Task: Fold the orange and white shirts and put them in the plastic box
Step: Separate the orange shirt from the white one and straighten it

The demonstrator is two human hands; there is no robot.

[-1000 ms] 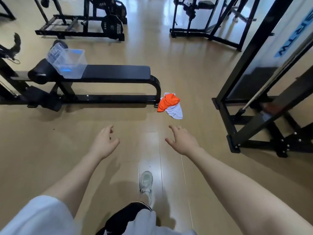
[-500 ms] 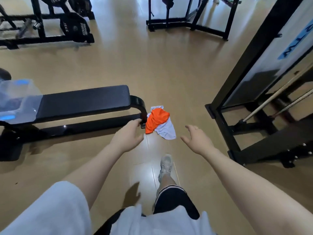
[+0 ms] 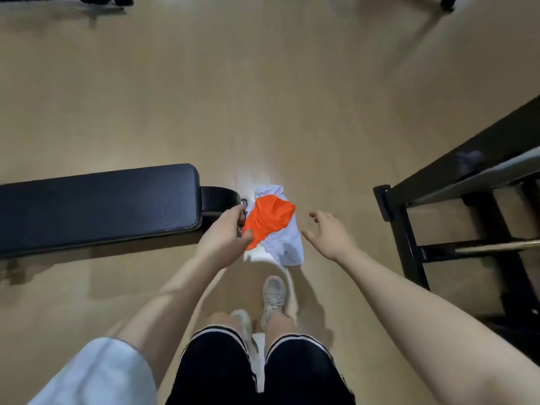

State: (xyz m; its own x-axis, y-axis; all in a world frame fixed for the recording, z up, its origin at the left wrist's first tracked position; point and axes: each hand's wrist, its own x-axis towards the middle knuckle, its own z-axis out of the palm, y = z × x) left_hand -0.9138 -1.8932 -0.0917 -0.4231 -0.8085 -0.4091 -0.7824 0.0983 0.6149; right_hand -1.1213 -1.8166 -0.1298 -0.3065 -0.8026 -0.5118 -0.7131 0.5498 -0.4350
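The plastic box is out of view now, cut off past the left end of the bench [image 3: 96,206], and motion blur softens the person's legs. The orange shirt [image 3: 270,220] lies crumpled atop the white shirt [image 3: 287,244] on the floor beside the bench's foot. Both hands have come nearer the pile since half a second ago: the left hand [image 3: 223,235] loosely curled at the orange edge, whether gripping I cannot tell, the right hand [image 3: 328,233] spread, apart.

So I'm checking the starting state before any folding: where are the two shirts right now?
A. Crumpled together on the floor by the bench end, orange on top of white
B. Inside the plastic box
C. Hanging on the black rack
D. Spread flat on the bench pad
A: the orange shirt lies bunched over the white shirt on the floor, beside the end of the bench.
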